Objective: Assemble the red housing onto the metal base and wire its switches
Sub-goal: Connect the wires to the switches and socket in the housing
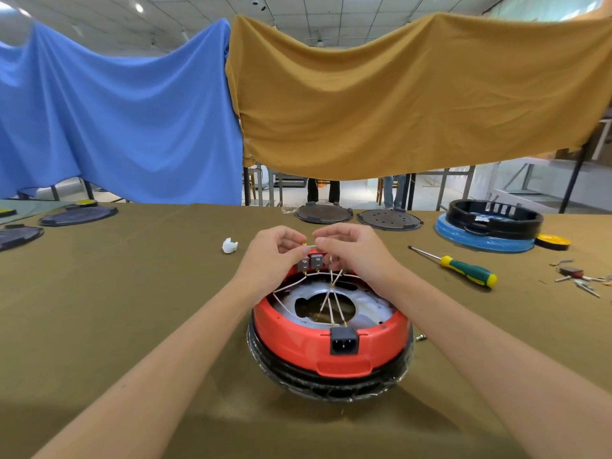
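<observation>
Red housing (pixel 328 339) switches (pixel 311 262) half hidden behind both hands (pixel 275 256).

I am counting two bare hands (pixel 275 256) (pixel 351 250), one round red plastic housing (pixel 328 342), two grey rectangular switches (pixel 311 262), one green-and-yellow-handled screwdriver (pixel 463 267), two hanging cloths (pixel 116 111) (pixel 414 94)

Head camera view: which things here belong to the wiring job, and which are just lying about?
In use: red housing, wires, switches, left hand, right hand.
Lying about: screwdriver, white scrap, blue and black housing, dark discs.
</observation>
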### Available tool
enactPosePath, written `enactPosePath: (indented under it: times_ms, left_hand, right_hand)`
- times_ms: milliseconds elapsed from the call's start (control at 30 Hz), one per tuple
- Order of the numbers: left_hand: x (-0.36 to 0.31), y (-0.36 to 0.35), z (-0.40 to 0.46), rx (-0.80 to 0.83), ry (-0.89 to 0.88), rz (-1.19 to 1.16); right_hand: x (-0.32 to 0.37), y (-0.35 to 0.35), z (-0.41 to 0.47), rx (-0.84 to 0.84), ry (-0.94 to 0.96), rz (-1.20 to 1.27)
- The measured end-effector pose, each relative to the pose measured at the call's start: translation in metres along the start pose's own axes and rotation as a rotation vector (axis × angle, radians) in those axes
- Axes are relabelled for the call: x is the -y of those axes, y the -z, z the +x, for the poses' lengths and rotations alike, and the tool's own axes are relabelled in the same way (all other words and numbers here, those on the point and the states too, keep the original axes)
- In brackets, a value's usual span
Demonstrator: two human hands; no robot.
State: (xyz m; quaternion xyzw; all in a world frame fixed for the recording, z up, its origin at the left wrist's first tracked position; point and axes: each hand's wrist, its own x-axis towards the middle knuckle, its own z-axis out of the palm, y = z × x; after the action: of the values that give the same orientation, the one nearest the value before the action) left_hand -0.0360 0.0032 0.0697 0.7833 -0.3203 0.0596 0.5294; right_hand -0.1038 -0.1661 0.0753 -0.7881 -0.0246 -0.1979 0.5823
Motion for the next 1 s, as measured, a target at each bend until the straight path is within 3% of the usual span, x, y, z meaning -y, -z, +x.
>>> enactPosePath:
  times_ms: [333,433,567,867,1000]
  left_hand:
    - [0.0,-0.001,-0.001,-0.022,-0.014,0.063]
    - [0.0,-0.003,0.001,-0.04,-0.013,0.201]
    - [-0.005,0.0,0.004,0.099,0.129,0.424]
    - [-0.008,0.014,-0.008,0.243,0.116,0.449]
    - [-0.009,0.013,-0.016,0.197,0.093,0.405]
  right_hand:
    - [0.001,-0.006,0.001,-0.072,0.14,-0.44]
    - [0.002,-0.006,0.002,-0.108,0.138,-0.471]
    - [0.005,-0.004,0.001,-0.122,0.102,-0.488]
    - [0.029,0.004,-0.009,0.155,0.166,-0.79]
    - [0.028,-0.003,-0.016,0.154,0.221,-0.817]
